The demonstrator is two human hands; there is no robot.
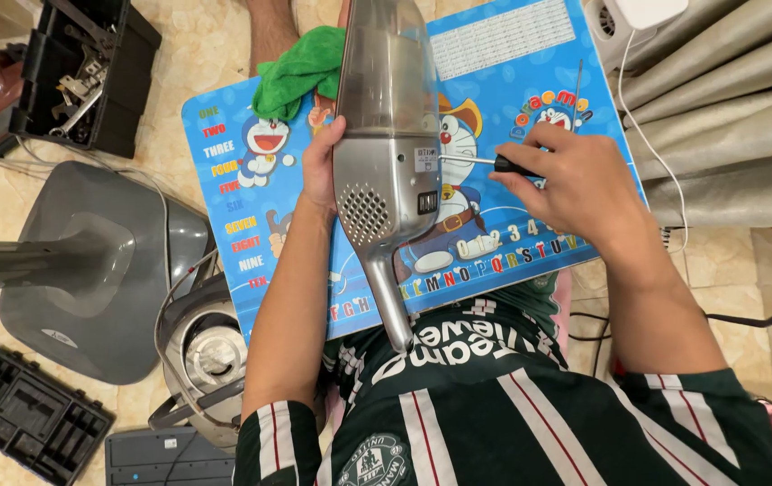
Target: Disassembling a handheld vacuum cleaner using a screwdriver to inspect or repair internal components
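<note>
- Beige floor tiles (197, 54) are seen all around a low blue table top (503, 90) printed with cartoon figures, letters and number words, over which the work is held.
- A silver handheld vacuum cleaner (386, 153) is stood lengthwise on the table top, its clear dust cup pointing away and its thin handle end reaching back to the striped shirt.
- The vacuum cleaner's left flank is gripped by the left hand (321, 166), fingers curled round the body and thumb laid along its edge.
- A screwdriver (494, 164) with a black handle is clasped in the closed right hand (561, 184); its thin metal shaft is laid level, with the tip set against the vacuum cleaner's right side, near a small label.
- A green cloth (300, 67) is bunched at the table's far edge, touching the dust cup.
- A grey fan base (89, 261) is spread on the floor to the left, with a round wire-caged part (201, 355) just beside it.
- 2 black cases are seen: an open toolbox (89, 72) with metal tools at the upper left, and an empty moulded tray (30, 414) at the lower left.
- Grey curtains (728, 108) are hung on the right, with a white cable run along them.
</note>
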